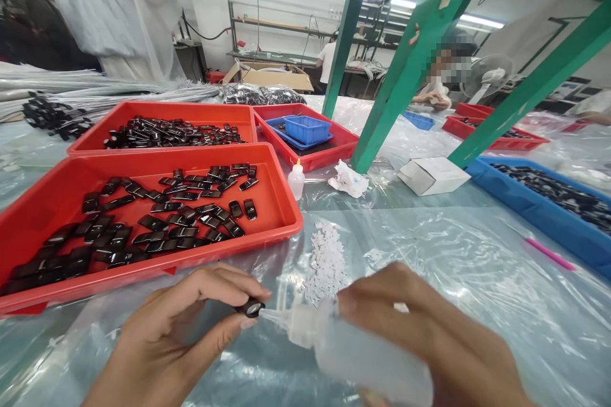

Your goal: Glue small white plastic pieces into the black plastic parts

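Note:
Between thumb and fingers, my left hand (191, 324) pinches a small black part (251, 308) that has a pale oval on its end. My right hand (429, 331) is wrapped round a translucent squeeze bottle (367, 356), which lies tilted on its side. The bottle's thin nozzle points left, and its tip is at the black part. Beyond the hands is a scattered pile of small white pieces (327, 261). A red tray (281, 203) of loose black parts stands at the left.
More red trays (255, 121) stand behind. A small bottle (296, 179), crumpled tissue (349, 179), white box (432, 176) and green posts (396, 76) are beyond the pile. At right are a pink pen (550, 254) and blue tray (539, 213). Other people are in the background.

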Available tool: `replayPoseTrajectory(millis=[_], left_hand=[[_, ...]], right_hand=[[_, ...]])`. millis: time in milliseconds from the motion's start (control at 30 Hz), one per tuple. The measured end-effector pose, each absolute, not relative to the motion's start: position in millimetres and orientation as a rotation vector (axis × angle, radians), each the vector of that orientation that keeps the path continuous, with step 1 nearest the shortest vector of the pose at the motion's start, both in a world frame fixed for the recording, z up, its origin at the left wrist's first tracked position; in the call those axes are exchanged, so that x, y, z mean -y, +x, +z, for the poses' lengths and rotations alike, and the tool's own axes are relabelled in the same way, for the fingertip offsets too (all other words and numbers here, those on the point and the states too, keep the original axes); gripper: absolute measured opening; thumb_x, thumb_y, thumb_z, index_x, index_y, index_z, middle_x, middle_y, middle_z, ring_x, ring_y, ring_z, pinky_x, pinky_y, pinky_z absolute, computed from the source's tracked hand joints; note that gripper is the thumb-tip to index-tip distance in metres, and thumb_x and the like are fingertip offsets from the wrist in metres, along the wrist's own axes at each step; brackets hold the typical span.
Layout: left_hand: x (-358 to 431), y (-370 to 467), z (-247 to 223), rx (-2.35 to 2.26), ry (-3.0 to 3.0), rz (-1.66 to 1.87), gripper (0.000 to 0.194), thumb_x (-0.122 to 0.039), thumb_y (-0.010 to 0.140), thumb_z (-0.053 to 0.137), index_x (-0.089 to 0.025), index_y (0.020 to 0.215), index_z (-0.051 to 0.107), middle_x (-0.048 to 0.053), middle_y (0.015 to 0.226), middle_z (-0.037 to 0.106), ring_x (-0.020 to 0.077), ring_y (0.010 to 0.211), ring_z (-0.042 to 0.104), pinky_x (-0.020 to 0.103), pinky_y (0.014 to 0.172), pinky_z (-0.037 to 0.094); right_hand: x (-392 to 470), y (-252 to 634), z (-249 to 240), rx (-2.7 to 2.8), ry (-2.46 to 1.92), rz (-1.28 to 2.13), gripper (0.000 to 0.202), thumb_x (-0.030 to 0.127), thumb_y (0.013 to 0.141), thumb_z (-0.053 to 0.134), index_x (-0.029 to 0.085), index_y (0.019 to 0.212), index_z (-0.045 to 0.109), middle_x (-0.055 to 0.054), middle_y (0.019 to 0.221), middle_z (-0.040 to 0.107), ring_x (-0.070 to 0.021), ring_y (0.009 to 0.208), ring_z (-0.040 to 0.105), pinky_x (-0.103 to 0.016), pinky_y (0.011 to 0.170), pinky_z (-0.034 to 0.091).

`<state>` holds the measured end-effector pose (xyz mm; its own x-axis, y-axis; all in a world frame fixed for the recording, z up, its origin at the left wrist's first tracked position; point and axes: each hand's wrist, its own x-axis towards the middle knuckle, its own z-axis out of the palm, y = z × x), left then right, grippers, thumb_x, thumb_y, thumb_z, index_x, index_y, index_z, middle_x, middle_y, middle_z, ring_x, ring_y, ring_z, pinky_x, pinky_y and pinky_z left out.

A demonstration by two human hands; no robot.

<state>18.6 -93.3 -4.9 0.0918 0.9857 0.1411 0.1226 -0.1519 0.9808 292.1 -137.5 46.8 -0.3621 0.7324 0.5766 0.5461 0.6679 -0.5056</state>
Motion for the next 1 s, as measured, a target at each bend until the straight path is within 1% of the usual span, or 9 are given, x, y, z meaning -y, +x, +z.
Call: replayPoseTrajectory(millis=[133, 233, 300, 500, 600, 667, 733, 833, 1000], left_hand=[[92.6, 18.3, -5.7, -1.158, 1.41, 1.119, 0.009, -0.032, 0.082, 0.082, -0.033, 0.081, 0.073, -0.003, 0.101, 0.081, 0.0193, 0.096, 0.077, 0.022, 0.082, 0.067], [91.3, 18.0, -11.0, -1.155, 1.405, 1.114, 0.014, -0.032, 0.078, 0.085, -0.032, 0.079, 0.071, -0.002, 0.1, 0.08, 0.0205, 0.097, 0.078, 0.02, 0.081, 0.066], [90.1, 17.4, -16.5, -1.164, 1.426, 1.111, 0.014, -0.033, 0.081, 0.084, -0.032, 0.079, 0.07, -0.003, 0.101, 0.08, 0.0207, 0.101, 0.078, 0.018, 0.084, 0.065], [85.9, 16.2, -26.8, -1.153, 1.507, 1.083, 0.017, -0.042, 0.088, 0.081, -0.032, 0.083, 0.067, -0.003, 0.105, 0.078, 0.0205, 0.103, 0.076, 0.016, 0.085, 0.063], [85.1, 18.0, -26.0, -1.159, 1.505, 1.091, 0.017, -0.045, 0.089, 0.08, -0.033, 0.084, 0.068, -0.004, 0.104, 0.078, 0.0169, 0.099, 0.076, 0.012, 0.088, 0.06], [84.4, 18.8, -24.8, -1.161, 1.506, 1.086, 0.016, -0.045, 0.09, 0.079, -0.034, 0.085, 0.069, -0.005, 0.105, 0.078, 0.0155, 0.1, 0.075, 0.009, 0.089, 0.058], [82.4, 18.0, -24.5, -1.163, 1.522, 1.073, 0.017, -0.047, 0.089, 0.08, -0.034, 0.086, 0.069, -0.005, 0.106, 0.078, 0.0149, 0.1, 0.076, 0.008, 0.086, 0.057], [75.7, 12.9, -27.1, -1.123, 1.632, 1.046, 0.019, -0.051, 0.091, 0.079, -0.035, 0.087, 0.071, -0.003, 0.105, 0.08, 0.016, 0.095, 0.078, 0.011, 0.082, 0.061], [68.3, 6.3, -32.6, -1.053, 1.776, 1.016, 0.018, -0.05, 0.095, 0.078, -0.034, 0.091, 0.071, -0.001, 0.104, 0.08, 0.0182, 0.097, 0.08, 0.016, 0.084, 0.064]], right_hand=[[101.3, 301.0, 39.1, 1.777, -1.117, 0.292, 0.036, 0.019, 0.091, 0.072, 0.029, 0.125, 0.064, -0.006, 0.112, 0.074, -0.0241, 0.098, 0.074, -0.035, 0.079, 0.06], [65.0, 320.6, 24.0, 1.651, -1.297, 0.383, 0.029, 0.029, 0.086, 0.077, 0.025, 0.11, 0.063, -0.006, 0.11, 0.074, -0.0264, 0.103, 0.074, -0.044, 0.095, 0.059], [43.2, 334.1, 8.5, 1.592, -1.399, 0.458, 0.035, 0.036, 0.082, 0.078, 0.024, 0.107, 0.057, -0.008, 0.107, 0.075, -0.0283, 0.101, 0.075, -0.048, 0.096, 0.06], [14.0, 353.4, -24.5, 1.606, -1.48, 0.436, 0.047, 0.036, 0.081, 0.078, 0.024, 0.114, 0.047, -0.008, 0.101, 0.076, -0.0269, 0.091, 0.078, -0.046, 0.086, 0.065], [20.7, 349.9, -15.7, 1.654, -1.444, 0.287, 0.058, 0.034, 0.082, 0.078, 0.023, 0.13, 0.047, -0.014, 0.121, 0.072, -0.0309, 0.109, 0.075, -0.053, 0.097, 0.063], [31.7, 342.5, -3.4, 1.691, -1.374, 0.138, 0.054, 0.031, 0.088, 0.074, 0.022, 0.135, 0.048, -0.018, 0.134, 0.065, -0.0333, 0.125, 0.067, -0.057, 0.106, 0.057], [45.7, 331.4, 8.2, 1.743, -1.274, 0.023, 0.037, 0.025, 0.094, 0.069, 0.023, 0.129, 0.055, -0.015, 0.131, 0.064, -0.0314, 0.125, 0.064, -0.054, 0.108, 0.055], [64.8, 312.5, 15.3, 1.986, -1.067, 0.004, 0.014, 0.017, 0.1, 0.064, 0.023, 0.112, 0.066, -0.009, 0.112, 0.066, -0.0235, 0.105, 0.068, -0.04, 0.094, 0.06], [72.7, 292.7, 1.1, 2.39, -1.073, 0.202, 0.014, 0.014, 0.108, 0.061, 0.018, 0.104, 0.074, -0.01, 0.11, 0.067, -0.0214, 0.099, 0.068, -0.034, 0.089, 0.06]])
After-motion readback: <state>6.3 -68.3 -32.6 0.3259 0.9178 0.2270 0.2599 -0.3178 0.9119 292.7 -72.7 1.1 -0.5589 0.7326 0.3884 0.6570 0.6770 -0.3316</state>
